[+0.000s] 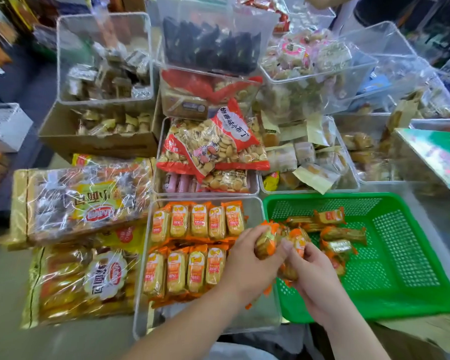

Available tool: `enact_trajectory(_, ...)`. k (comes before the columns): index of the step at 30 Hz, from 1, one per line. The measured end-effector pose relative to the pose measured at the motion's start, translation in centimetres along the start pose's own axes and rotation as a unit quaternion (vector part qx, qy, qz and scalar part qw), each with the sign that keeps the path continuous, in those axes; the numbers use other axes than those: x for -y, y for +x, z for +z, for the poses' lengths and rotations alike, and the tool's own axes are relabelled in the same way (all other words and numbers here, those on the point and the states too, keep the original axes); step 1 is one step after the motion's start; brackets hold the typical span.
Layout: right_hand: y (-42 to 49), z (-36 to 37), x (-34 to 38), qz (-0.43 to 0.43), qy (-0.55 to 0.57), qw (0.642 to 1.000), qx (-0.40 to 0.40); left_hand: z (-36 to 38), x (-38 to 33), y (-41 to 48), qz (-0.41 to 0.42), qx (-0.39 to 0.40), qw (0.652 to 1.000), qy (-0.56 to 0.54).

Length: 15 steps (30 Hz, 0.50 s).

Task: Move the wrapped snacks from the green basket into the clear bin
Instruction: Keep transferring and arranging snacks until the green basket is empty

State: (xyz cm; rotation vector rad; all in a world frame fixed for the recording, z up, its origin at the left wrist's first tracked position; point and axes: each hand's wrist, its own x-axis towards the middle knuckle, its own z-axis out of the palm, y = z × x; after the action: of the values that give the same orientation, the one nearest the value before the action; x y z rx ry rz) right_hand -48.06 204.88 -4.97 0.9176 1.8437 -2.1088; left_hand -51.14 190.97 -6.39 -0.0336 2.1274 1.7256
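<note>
A green mesh basket (405,255) sits at the lower right with several orange-wrapped snacks (344,236) loose in its left half. To its left stands a clear bin (140,294) holding two neat rows of the same snacks (198,222). My left hand (247,258) grips one wrapped snack (266,239) over the basket's left rim. Close beside it, my right hand (315,276) holds more snacks (298,241), partly hidden under the fingers. The two hands touch each other above the seam between bin and basket.
Large bags of wrapped cakes (83,203) lie left of the bin. Behind it stand a clear tub with red biscuit bags (213,146), more clear tubs of sweets (309,157), and a cardboard box (99,141). A green-printed box (437,154) overhangs the basket's far right.
</note>
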Motion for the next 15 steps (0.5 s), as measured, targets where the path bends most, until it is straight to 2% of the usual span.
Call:
enact_trajectory(4, -0.2, 0.6, 0.2, 0.023, 0.038, 0.999, 0.026, -1.2, 0.1, -0.5, -0.002, -0.017, 0.999, -0.035)
enact_trajectory(8, -0.7, 1.3, 0.6, 0.044, 0.083, 0.993, 0.065, -2.4, 1.2, -0.8, 0.031, -0.046, 0.998, -0.016)
enact_trajectory(15, -1.1, 3.1, 0.1, 0.034, 0.045, 0.997, 0.044, -5.5, 2.3, -2.1, 0.086, -0.069, 0.994, 0.024)
